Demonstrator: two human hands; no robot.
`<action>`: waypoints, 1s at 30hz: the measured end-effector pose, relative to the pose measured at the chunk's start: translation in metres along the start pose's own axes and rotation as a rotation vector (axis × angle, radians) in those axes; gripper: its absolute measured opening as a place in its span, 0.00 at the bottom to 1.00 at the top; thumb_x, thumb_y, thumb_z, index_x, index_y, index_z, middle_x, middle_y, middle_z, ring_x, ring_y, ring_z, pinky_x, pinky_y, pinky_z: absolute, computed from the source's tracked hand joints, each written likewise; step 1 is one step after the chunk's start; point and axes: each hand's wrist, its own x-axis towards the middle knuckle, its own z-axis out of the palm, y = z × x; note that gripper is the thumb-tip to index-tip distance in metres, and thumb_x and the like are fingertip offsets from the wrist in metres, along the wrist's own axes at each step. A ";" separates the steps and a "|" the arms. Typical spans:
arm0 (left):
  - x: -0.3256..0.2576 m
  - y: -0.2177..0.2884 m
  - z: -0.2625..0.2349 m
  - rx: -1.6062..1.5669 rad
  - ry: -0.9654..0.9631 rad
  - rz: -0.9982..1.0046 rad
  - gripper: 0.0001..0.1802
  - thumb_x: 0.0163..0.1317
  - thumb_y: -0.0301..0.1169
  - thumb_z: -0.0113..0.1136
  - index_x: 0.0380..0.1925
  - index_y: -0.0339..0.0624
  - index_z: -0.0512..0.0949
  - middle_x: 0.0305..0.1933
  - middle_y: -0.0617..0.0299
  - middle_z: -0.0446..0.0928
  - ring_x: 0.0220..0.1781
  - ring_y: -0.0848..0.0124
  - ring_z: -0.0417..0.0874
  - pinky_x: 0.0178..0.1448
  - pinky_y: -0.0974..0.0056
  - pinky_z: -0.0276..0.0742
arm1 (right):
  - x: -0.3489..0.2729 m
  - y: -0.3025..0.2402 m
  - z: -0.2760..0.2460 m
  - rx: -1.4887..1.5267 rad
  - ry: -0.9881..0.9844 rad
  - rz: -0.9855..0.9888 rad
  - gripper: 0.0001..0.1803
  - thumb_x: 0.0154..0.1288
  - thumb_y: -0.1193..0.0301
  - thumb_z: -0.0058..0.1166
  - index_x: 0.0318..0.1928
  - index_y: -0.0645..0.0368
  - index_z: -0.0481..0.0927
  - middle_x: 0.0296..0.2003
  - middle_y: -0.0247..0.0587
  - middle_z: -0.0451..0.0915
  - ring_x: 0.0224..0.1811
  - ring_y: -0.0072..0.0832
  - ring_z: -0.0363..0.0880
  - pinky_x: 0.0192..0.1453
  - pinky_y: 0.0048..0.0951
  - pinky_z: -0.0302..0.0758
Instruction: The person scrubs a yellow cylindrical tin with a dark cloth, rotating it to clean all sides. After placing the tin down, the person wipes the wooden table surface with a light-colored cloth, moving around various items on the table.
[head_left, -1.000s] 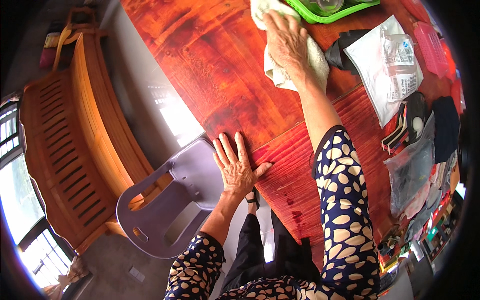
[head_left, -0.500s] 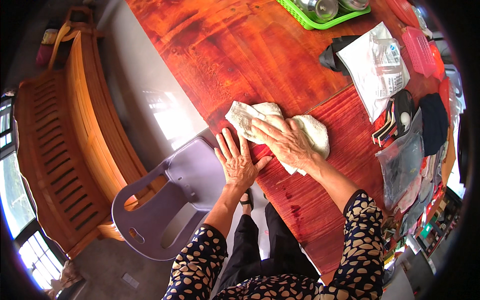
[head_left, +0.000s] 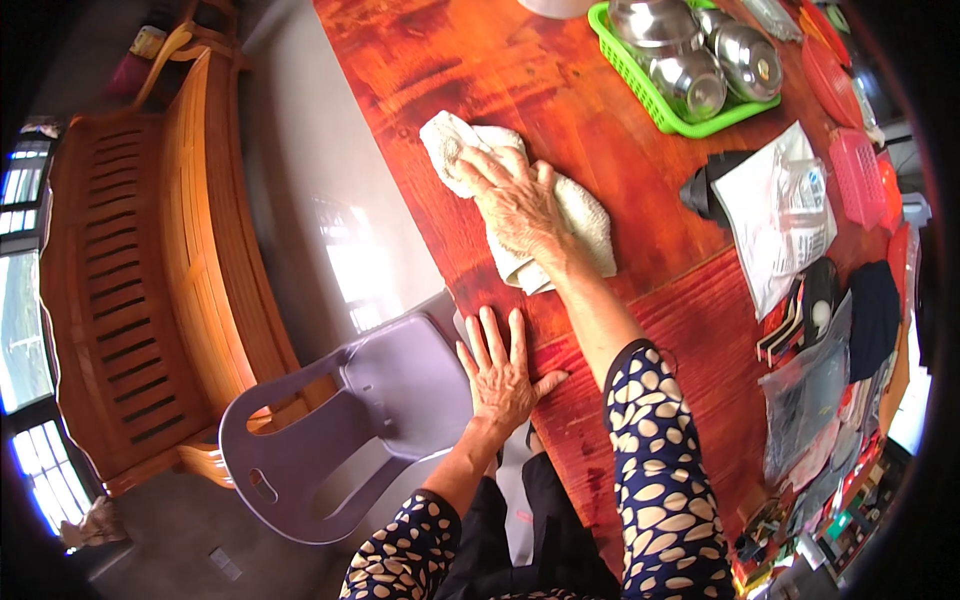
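My right hand (head_left: 517, 205) presses down on a folded white cloth (head_left: 585, 222) that lies on the glossy red-brown wooden table (head_left: 400, 80). Its fingers reach over the cloth's upper part, and its thumb is hidden. The cloth is bunched at its far left end and spreads out on both sides of the hand. Lower down, my left hand (head_left: 503, 385) rests palm down at the table's left edge, fingers spread, holding nothing. A purple plastic chair (head_left: 405, 370) stands right beside that hand.
Toward the far right, a green basket (head_left: 690, 128) holds several metal bowls (head_left: 690, 80). A white plastic package (head_left: 770, 220), a pink basket (head_left: 857, 180), a clear bag (head_left: 808, 390) and dark cloth (head_left: 872, 320) line the right side. A wooden bench (head_left: 215, 250) stands at left.
My right hand has slid the cloth farther across the table, away from my left hand. The left hand stays at the table's edge. The view has shifted, showing more of the green basket.
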 end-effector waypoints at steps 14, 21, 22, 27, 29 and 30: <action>0.003 0.002 0.001 -0.018 0.047 -0.001 0.64 0.48 0.69 0.61 0.76 0.44 0.45 0.78 0.37 0.38 0.79 0.36 0.38 0.73 0.30 0.46 | -0.096 0.023 -0.040 -0.184 -0.080 0.260 0.29 0.65 0.70 0.46 0.68 0.51 0.66 0.72 0.32 0.60 0.66 0.40 0.62 0.52 0.55 0.68; 0.001 0.000 0.006 -0.024 0.071 0.010 0.66 0.48 0.69 0.62 0.76 0.44 0.42 0.79 0.38 0.36 0.79 0.37 0.36 0.73 0.30 0.44 | -0.155 0.066 -0.079 -0.281 -0.069 0.607 0.27 0.64 0.69 0.47 0.65 0.54 0.67 0.70 0.33 0.61 0.64 0.41 0.64 0.51 0.60 0.71; 0.001 0.001 0.006 -0.026 0.072 0.012 0.66 0.47 0.69 0.63 0.76 0.44 0.43 0.79 0.38 0.36 0.79 0.37 0.37 0.73 0.30 0.45 | -0.168 0.067 -0.085 -0.312 -0.079 0.655 0.28 0.65 0.69 0.48 0.66 0.55 0.67 0.70 0.34 0.62 0.63 0.40 0.65 0.52 0.60 0.72; -0.001 -0.007 0.011 -0.007 0.139 0.020 0.67 0.45 0.69 0.64 0.75 0.41 0.46 0.78 0.36 0.40 0.78 0.36 0.40 0.72 0.29 0.48 | -0.191 0.065 -0.082 -0.276 -0.036 0.818 0.26 0.66 0.68 0.48 0.65 0.54 0.68 0.68 0.32 0.63 0.65 0.42 0.62 0.51 0.64 0.71; 0.000 -0.004 0.006 -0.012 0.097 0.026 0.67 0.46 0.69 0.64 0.75 0.41 0.44 0.78 0.35 0.38 0.78 0.34 0.38 0.72 0.30 0.48 | -0.190 0.061 -0.069 -0.270 0.012 0.831 0.26 0.64 0.67 0.51 0.64 0.52 0.69 0.69 0.30 0.63 0.64 0.43 0.62 0.47 0.64 0.73; 0.000 -0.007 0.006 0.006 0.104 0.031 0.66 0.46 0.69 0.64 0.75 0.41 0.44 0.78 0.36 0.37 0.78 0.34 0.37 0.72 0.30 0.47 | -0.183 0.057 -0.059 -0.249 0.009 0.834 0.27 0.64 0.66 0.53 0.64 0.51 0.69 0.69 0.31 0.63 0.65 0.44 0.62 0.47 0.66 0.73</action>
